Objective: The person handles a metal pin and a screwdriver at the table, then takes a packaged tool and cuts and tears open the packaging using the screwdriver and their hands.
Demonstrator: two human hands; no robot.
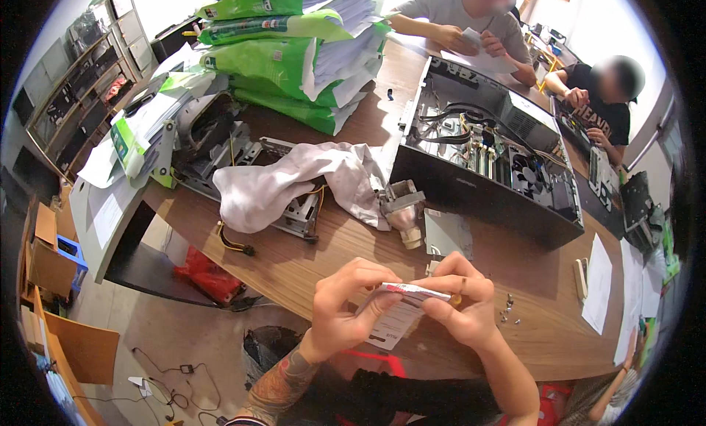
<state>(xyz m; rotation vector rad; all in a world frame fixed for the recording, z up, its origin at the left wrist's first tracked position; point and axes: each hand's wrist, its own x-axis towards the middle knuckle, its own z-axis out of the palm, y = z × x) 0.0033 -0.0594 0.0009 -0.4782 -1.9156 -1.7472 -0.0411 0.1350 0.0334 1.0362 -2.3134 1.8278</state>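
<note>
Close to the table's front edge, I hold a small white printed card package point(396, 324) between both hands. My left hand point(347, 308) pinches its left end with thumb and fingers. My right hand point(469, 301) grips the right end, fingers bent over the top edge. A slot shows in the package's lower part; its contents cannot be made out. Just beyond my hands lie a flat grey metal plate point(448, 233) and a metal lamp-like part point(404, 213). Several small screws point(507, 308) are scattered to the right of my right hand.
An open black computer case point(471, 183) stands at the back right. A white cloth point(283, 187) drapes over a metal chassis point(303, 221) on the left. Green-wrapped paper packs point(276, 65) are stacked behind. Two people point(482, 29) point(607, 106) work across the table.
</note>
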